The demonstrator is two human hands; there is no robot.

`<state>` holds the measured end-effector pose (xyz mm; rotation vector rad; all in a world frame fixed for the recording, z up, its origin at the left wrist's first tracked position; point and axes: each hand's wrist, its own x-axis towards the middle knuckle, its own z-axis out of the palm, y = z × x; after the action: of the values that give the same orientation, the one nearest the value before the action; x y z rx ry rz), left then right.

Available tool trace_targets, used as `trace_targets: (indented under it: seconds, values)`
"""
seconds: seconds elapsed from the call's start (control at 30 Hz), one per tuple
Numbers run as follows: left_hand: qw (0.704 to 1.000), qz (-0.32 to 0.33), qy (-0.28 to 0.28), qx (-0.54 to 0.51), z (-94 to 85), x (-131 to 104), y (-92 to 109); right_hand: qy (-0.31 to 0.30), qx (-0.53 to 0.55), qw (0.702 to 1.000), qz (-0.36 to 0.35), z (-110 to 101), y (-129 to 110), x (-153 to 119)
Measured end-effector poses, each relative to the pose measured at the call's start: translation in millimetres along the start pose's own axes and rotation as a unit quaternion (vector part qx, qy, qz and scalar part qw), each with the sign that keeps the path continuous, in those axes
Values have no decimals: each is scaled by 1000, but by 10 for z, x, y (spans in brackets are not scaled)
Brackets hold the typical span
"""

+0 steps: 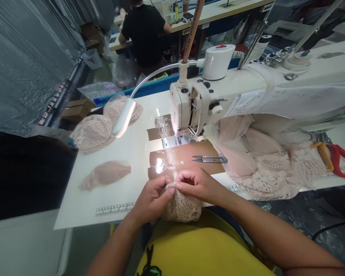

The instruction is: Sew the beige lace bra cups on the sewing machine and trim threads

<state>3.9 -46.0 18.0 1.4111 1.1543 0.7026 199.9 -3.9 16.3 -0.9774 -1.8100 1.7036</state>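
Both hands pinch the upper edge of a beige lace bra cup (184, 207) at the table's front edge, close to my body. My left hand (155, 195) grips it from the left, thumb on top. Beside it, my right hand (197, 184) closes thumb and fingertips on the same edge. Thread snips (209, 159) lie just beyond my right hand on a brown taped sheet (186, 153). Behind that stands a white sewing machine (186, 103), its needle area lit. A sheer beige fabric piece (107, 174) lies flat to the left.
Lace cups (93, 132) are piled at the table's back left, under a bendable lamp (125, 117). Lace and mesh pieces (264, 161) heap at the right, beside red-handled scissors (340, 159). A person in a black shirt (143, 32) sits at another table.
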Motion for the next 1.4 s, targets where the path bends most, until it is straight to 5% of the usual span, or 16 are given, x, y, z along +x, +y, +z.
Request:
trace_targets:
  seconds: [0.27,0.47,0.6,0.7,0.77,0.83,0.97,1.07,1.17,1.27,1.4]
  values:
    - [984,-30,-50,-167,10,79,-13,42,-50,997,-31,-52,-131,-54]
    - [945,-104,21,-308,166,164,-98,36,-1,999,-24,-53,-72,24]
    - [923,-119,101,-351,-27,165,-58,55,-52,997,-8,-202,-10,24]
    - [934,-63,239,-257,-391,112,84,102,-173,979,26,-416,65,-45]
    - [939,-17,328,-105,-593,114,179,128,-223,966,34,-562,141,-85]
    - [932,33,350,90,-659,205,228,153,-234,960,35,-685,217,-97]
    - [868,143,206,429,-338,662,150,186,-250,949,49,-835,280,-58]
    - [863,144,157,459,76,983,38,190,-294,936,38,-855,236,-16]
    - [864,149,114,467,367,1063,5,168,-333,928,7,-779,166,56]
    - [863,151,87,474,403,982,66,125,-370,920,-33,-636,136,170]
    - [880,137,44,453,161,879,169,77,-474,875,-63,-476,162,281]
